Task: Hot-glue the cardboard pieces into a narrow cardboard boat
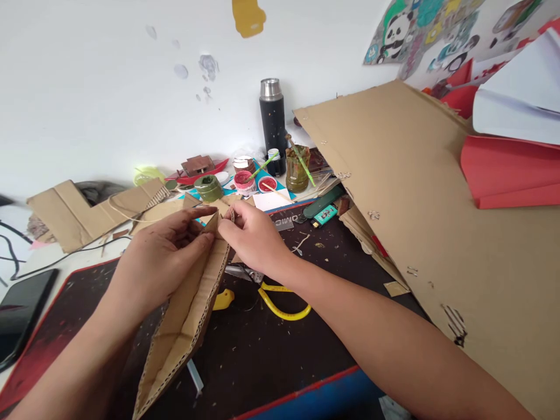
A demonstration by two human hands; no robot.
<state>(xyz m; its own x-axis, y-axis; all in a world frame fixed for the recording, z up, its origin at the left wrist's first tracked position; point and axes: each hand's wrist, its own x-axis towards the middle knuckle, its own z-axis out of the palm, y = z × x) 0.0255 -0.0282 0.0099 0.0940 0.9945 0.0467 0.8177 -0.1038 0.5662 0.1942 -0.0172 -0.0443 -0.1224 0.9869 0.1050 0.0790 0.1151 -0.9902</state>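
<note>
A long folded piece of cardboard (189,312), shaped like a narrow boat hull with a pointed far end, tilts up over the dark mat. My left hand (164,256) is closed on its left wall near the far tip, thumb on the inside. At the same tip, my right hand (251,236) pinches the right edge; a small bit of cardboard shows by its fingertips. Beneath my right wrist lie scissors with yellow handles (286,303), their blades partly hidden. A yellow object (224,300) sits beside the cardboard on the mat.
Paint jars (209,188) and a black thermos (273,116) stand at the back by the wall. On the right leans a large cardboard sheet (415,192) with red and white folded paper on it. A phone (26,315) lies at the left, and a teal lighter (324,216) near the jars.
</note>
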